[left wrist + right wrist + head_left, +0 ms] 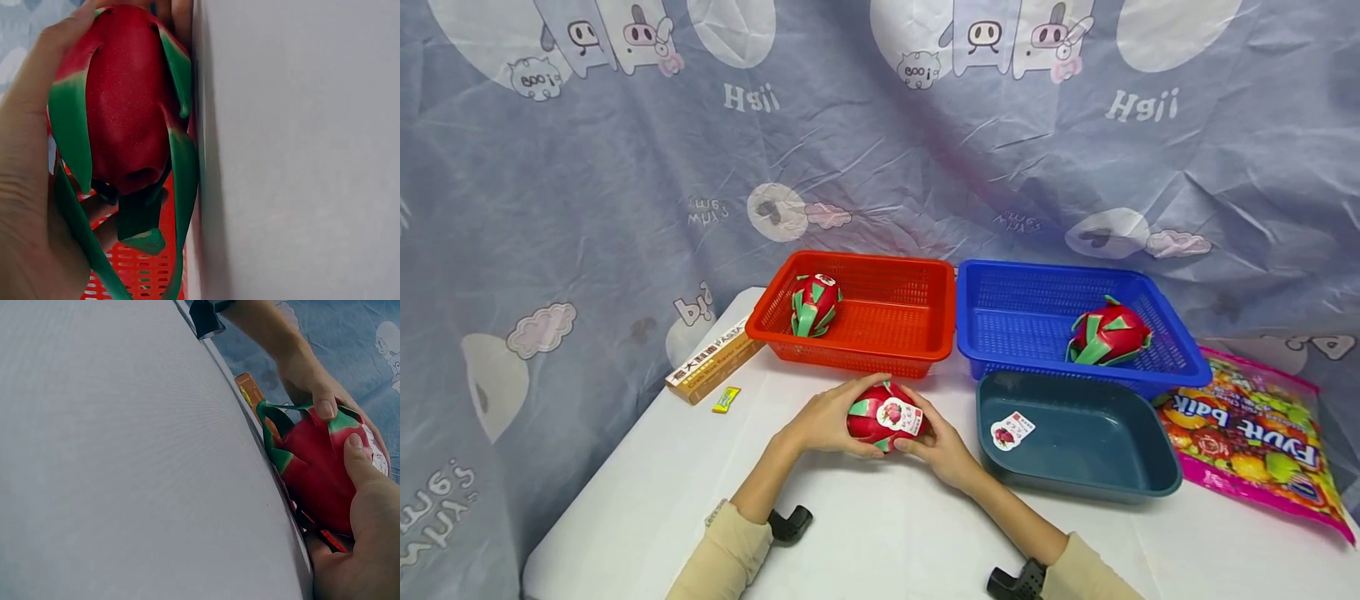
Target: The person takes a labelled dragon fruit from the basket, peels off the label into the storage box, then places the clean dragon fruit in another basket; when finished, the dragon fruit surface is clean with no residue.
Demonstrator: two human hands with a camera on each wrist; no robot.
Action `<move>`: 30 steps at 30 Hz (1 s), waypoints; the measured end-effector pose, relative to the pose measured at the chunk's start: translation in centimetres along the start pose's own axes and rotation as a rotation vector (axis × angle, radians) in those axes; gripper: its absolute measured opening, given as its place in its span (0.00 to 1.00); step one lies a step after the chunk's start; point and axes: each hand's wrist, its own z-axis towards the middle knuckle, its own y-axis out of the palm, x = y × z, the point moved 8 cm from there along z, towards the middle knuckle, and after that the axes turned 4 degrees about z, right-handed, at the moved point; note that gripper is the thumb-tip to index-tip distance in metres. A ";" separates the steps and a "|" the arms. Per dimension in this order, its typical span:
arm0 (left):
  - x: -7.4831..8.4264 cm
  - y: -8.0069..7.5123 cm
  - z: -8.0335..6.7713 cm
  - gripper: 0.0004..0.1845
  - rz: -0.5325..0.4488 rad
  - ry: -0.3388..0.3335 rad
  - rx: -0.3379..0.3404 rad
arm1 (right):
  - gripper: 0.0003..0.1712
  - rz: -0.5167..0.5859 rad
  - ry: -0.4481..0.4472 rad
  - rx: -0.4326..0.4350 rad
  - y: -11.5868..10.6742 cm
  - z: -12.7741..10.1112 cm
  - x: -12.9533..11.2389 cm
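Both hands cup one dragon fruit (883, 415) against the table (865, 533), near the middle of its front half: the left hand (820, 417) curls round one end, the right hand (936, 446) round the other, steadying it. Its sticker (901, 414) faces up, perhaps for peeling.

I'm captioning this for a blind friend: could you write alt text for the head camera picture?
Two hands, left hand and right hand, hold a red dragon fruit with a sticker on a white table. Behind it, a red basket and a blue basket each hold one dragon fruit; a dark teal tray sits in front of the blue one.
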 end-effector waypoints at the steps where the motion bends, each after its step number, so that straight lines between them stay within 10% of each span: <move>1: 0.0 -0.1 -0.1 0.54 0.010 0.010 0.018 | 0.43 -0.008 -0.002 0.004 0.0 0.0 0.0; 15: 0.1 -2.9 -1.9 0.52 0.171 0.120 0.410 | 0.30 -0.442 -0.217 0.389 -2.3 -0.6 -1.5; 21: 1.7 -3.9 -2.3 0.53 0.176 0.220 0.490 | 0.23 -0.305 -0.267 0.450 -1.6 -1.6 -5.6; 30: 2.9 -4.0 -2.6 0.54 0.209 0.266 0.549 | 0.18 -0.138 -0.250 0.505 -2.0 -1.6 -4.6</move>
